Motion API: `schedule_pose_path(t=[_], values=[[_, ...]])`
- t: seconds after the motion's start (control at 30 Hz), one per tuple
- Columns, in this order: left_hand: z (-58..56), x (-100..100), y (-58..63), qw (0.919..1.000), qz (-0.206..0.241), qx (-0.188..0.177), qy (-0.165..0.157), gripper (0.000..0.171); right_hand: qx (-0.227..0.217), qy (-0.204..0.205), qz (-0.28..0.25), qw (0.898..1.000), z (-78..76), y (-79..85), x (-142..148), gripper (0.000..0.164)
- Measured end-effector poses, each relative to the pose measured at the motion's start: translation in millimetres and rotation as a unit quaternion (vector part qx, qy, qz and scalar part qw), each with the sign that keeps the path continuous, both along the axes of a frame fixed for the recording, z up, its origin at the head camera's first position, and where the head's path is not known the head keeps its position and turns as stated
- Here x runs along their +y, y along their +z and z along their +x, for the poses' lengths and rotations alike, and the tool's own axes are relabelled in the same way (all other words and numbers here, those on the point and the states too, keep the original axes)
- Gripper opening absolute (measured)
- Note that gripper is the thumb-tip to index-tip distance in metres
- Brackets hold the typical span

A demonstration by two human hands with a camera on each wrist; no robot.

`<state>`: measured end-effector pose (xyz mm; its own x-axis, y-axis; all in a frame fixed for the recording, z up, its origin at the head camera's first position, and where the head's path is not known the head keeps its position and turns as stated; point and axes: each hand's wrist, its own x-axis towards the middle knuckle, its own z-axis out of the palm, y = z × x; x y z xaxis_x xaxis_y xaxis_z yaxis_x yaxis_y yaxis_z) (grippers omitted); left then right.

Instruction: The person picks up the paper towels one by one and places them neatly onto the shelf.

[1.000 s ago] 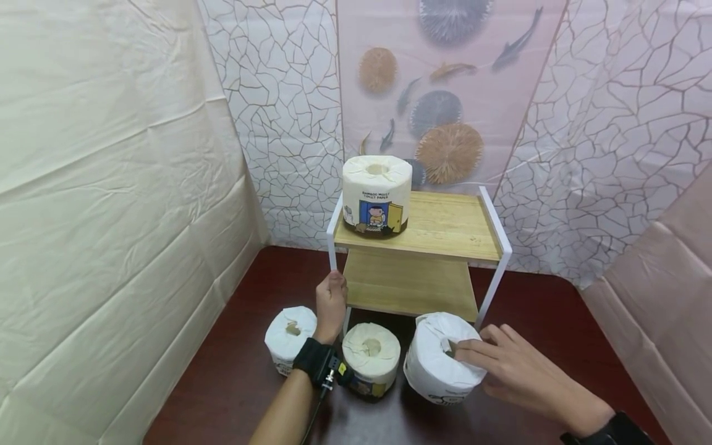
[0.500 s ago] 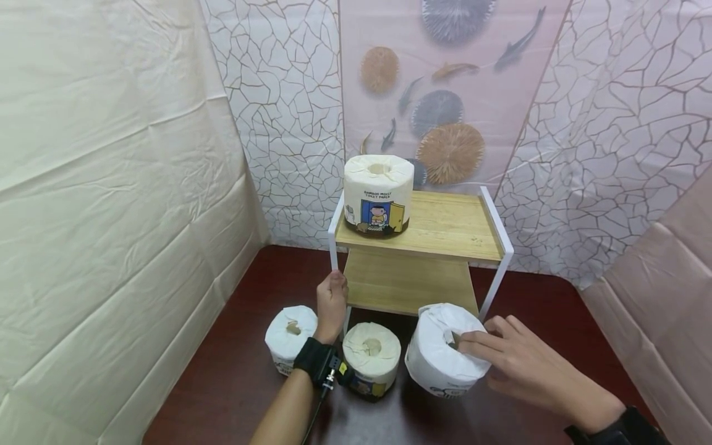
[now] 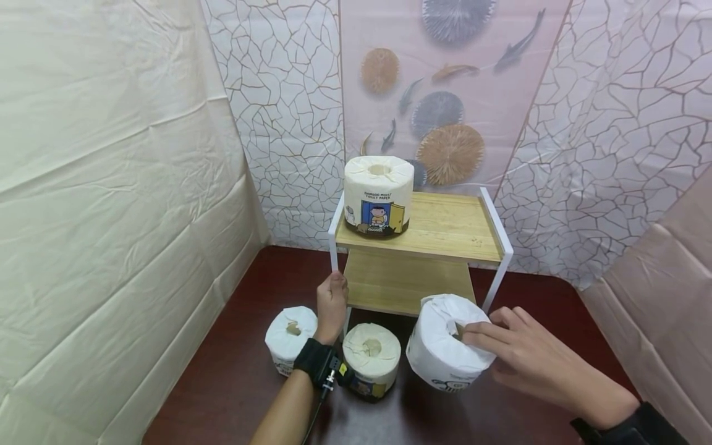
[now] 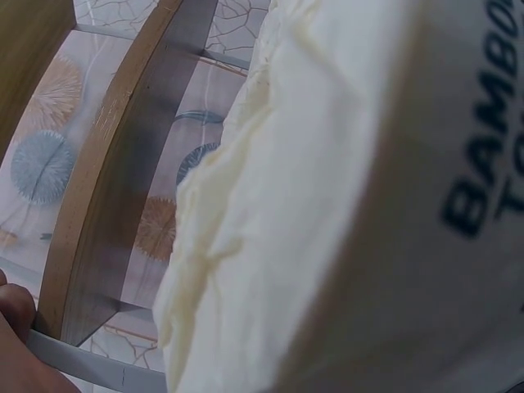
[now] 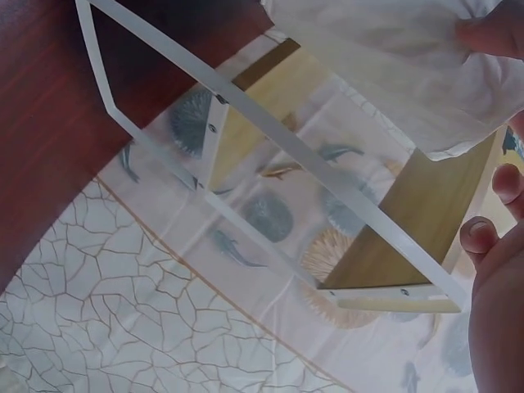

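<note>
My left hand (image 3: 332, 303) grips the front left leg of a two-tier shelf (image 3: 453, 225) with wooden boards and a white frame. My right hand (image 3: 528, 358) holds a white-wrapped toilet roll (image 3: 436, 364) by its core, index finger in the hole and thumb hidden below. That roll hangs tilted in front of the shelf's right side; its wrapper (image 5: 393, 74) also shows in the right wrist view. On the top board's left end stands a cream toilet roll (image 3: 378, 194) with a cartoon print. A similar cream roll (image 3: 371, 364) stands on the table beside my left wrist.
Another white toilet roll (image 3: 285, 340) stands on the table to the left of my left forearm. The lower board (image 3: 408, 281) lies behind the rolls. Fabric walls close in the dark red table (image 3: 222, 377) at both sides and the back.
My right hand has lifted the white toilet roll slightly, moving it up and a little to the right. The left hand keeps its grip on the shelf leg.
</note>
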<state>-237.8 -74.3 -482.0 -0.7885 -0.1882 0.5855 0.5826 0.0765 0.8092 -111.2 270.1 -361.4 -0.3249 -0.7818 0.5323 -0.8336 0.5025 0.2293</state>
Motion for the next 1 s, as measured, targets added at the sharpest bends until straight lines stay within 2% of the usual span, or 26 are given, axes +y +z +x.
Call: schedule_pose_path(t=[0.1, 0.27, 0.47, 0.6, 0.77, 1.0], values=[[-0.7, 0.0, -1.2, 1.0, 0.001, 0.002, -0.002, 0.056, 0.0, -0.001, 0.001, 1.0, 0.2, 4.2, 0.7, 0.05], [-1.1, 0.2, -0.9, 1.0, 0.001, 0.002, -0.003, 0.054, -0.008, 0.011, 0.004, 1.0, -0.8, 11.7, 1.3, 0.065], [0.1, -0.3, -0.6, 1.0, -0.004, 0.002, -0.001, 0.056, 0.002, 0.008, 0.012, 1.0, -1.9, 19.9, 2.1, 0.047], [0.3, -0.6, 0.2, 1.0, -0.003, 0.008, -0.001, 0.058, 0.003, 0.005, 0.014, 1.0, -2.3, 26.3, 2.6, 0.048], [-1.3, -1.2, -0.8, 0.9999, 0.0, 0.014, 0.0, 0.058, -0.004, 0.007, 0.018, 1.0, -2.3, 30.8, 2.8, 0.062], [-1.4, -0.1, -2.0, 0.9999, 0.002, 0.013, -0.004, 0.06, -0.005, 0.003, 0.019, 1.0, -1.5, 37.0, 2.9, 0.051]])
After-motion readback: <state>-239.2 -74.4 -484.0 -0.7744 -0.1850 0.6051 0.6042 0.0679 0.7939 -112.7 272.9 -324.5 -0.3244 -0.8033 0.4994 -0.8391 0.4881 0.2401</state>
